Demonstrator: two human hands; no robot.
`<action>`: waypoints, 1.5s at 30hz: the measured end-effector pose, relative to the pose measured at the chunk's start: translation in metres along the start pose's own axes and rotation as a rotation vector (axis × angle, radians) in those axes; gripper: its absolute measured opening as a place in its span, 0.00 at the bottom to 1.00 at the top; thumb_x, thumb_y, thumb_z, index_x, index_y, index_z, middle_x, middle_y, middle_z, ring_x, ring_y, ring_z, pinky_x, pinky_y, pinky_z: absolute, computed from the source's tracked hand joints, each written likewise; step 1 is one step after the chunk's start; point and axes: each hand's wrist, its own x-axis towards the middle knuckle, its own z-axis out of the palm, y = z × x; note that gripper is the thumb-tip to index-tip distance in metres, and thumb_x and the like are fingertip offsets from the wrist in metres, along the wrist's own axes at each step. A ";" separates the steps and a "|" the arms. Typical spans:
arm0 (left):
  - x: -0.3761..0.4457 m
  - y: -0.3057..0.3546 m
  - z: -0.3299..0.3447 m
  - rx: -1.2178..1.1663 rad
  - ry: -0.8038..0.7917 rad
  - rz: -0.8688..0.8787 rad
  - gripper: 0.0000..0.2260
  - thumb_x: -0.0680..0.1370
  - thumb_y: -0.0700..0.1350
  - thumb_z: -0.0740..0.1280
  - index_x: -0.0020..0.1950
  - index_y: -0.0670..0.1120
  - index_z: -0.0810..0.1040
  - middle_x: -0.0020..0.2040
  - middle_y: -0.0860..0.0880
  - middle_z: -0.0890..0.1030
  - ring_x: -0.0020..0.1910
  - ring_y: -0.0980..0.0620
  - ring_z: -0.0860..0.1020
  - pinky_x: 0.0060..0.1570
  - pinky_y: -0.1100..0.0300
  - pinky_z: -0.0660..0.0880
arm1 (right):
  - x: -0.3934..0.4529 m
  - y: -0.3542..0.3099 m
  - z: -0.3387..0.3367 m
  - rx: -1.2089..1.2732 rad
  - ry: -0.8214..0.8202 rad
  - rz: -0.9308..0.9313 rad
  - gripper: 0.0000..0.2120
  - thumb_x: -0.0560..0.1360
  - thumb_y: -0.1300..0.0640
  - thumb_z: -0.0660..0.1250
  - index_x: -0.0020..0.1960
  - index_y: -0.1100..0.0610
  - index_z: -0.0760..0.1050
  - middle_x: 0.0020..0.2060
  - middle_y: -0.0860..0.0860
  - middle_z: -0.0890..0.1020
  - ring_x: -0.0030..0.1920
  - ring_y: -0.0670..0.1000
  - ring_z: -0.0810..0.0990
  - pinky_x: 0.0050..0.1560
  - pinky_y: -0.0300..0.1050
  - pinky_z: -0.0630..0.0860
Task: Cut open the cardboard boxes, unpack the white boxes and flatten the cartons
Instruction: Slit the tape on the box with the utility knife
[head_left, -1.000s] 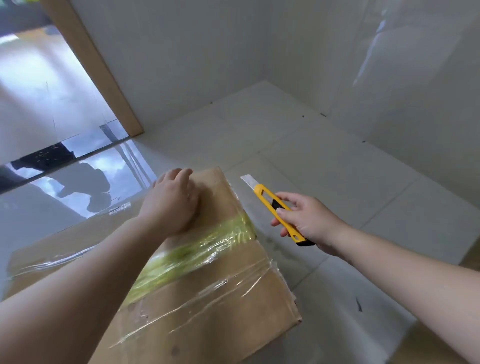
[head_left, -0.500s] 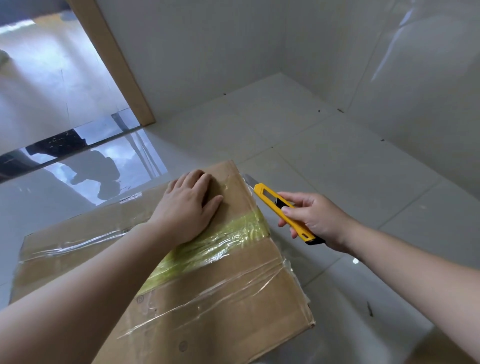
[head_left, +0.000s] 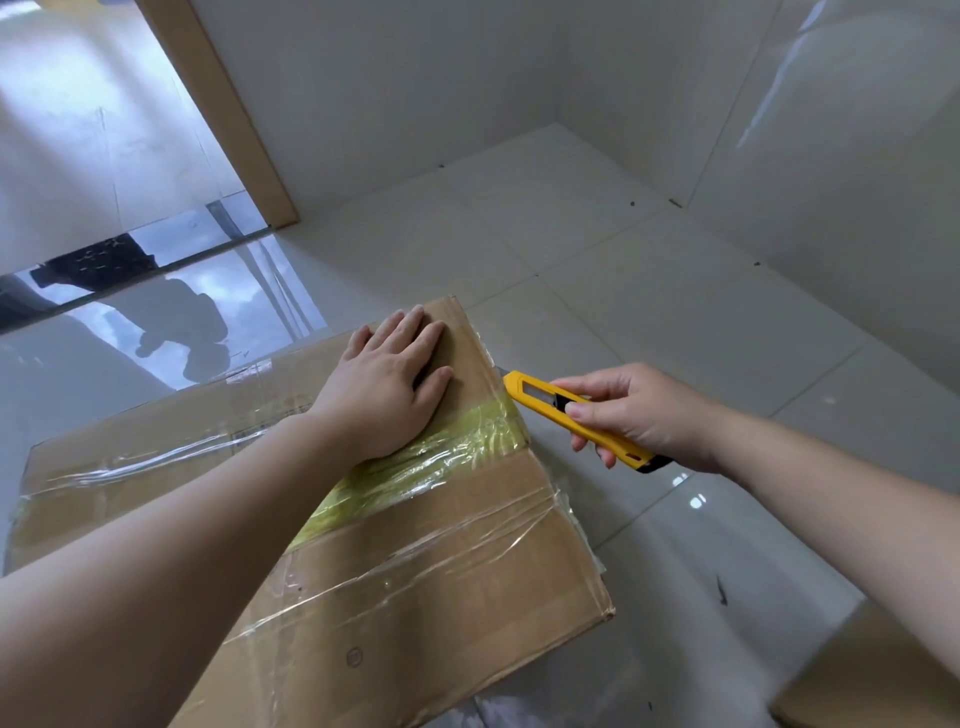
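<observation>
The cardboard box (head_left: 415, 571) fills the near floor, still taped shut, its right edge running from the near corner up past both hands. The left hand (head_left: 387, 387) lies flat on the lid, fingers straight and spread, fingertips just short of the box's far edge, with the yellow-green tape band (head_left: 441, 457) just behind the palm. The right hand (head_left: 644, 410) grips the yellow utility knife (head_left: 576, 421), whose tip meets the box's right edge beside that tape. Beyond the fingers, bare tiled floor (head_left: 649, 291) runs to the wall corner.
</observation>
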 end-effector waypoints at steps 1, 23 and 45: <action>0.000 0.001 0.001 0.002 -0.004 -0.001 0.27 0.80 0.60 0.45 0.77 0.52 0.51 0.78 0.50 0.50 0.77 0.51 0.47 0.74 0.52 0.44 | 0.002 -0.001 0.000 -0.007 0.002 0.004 0.16 0.78 0.61 0.63 0.64 0.48 0.73 0.34 0.52 0.83 0.30 0.49 0.78 0.34 0.42 0.77; 0.003 -0.002 0.008 0.018 -0.024 -0.012 0.27 0.79 0.61 0.41 0.78 0.55 0.46 0.78 0.51 0.46 0.77 0.52 0.44 0.74 0.50 0.43 | -0.010 0.001 -0.012 -0.294 0.005 -0.098 0.11 0.76 0.56 0.67 0.56 0.44 0.79 0.29 0.53 0.77 0.28 0.54 0.74 0.28 0.43 0.75; 0.005 -0.005 0.009 0.018 -0.010 0.001 0.26 0.80 0.62 0.41 0.77 0.56 0.46 0.78 0.52 0.46 0.77 0.52 0.44 0.74 0.51 0.43 | -0.043 0.013 0.000 -0.293 0.003 -0.106 0.11 0.76 0.56 0.68 0.48 0.38 0.80 0.24 0.48 0.75 0.23 0.47 0.73 0.24 0.39 0.71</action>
